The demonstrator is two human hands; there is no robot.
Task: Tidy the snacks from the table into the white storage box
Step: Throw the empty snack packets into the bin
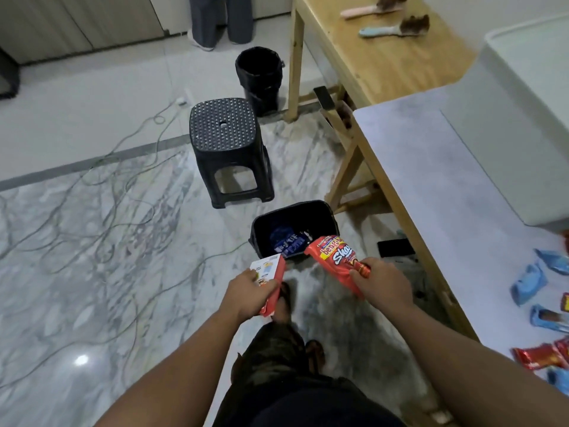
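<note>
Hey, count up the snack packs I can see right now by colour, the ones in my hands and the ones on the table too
Red packs: 4, namely the red bag in the right hand, the red-and-white box in the left hand, and two at the table's edge.
Blue packs: 4 on the table.
Total: 8. Some are cut off by the frame edge.

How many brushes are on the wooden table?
2. A pink-handled brush lies at the far end of the wooden table, and a blue-handled brush lies just nearer, beside it. More could sit beyond the picture's top edge.
</note>
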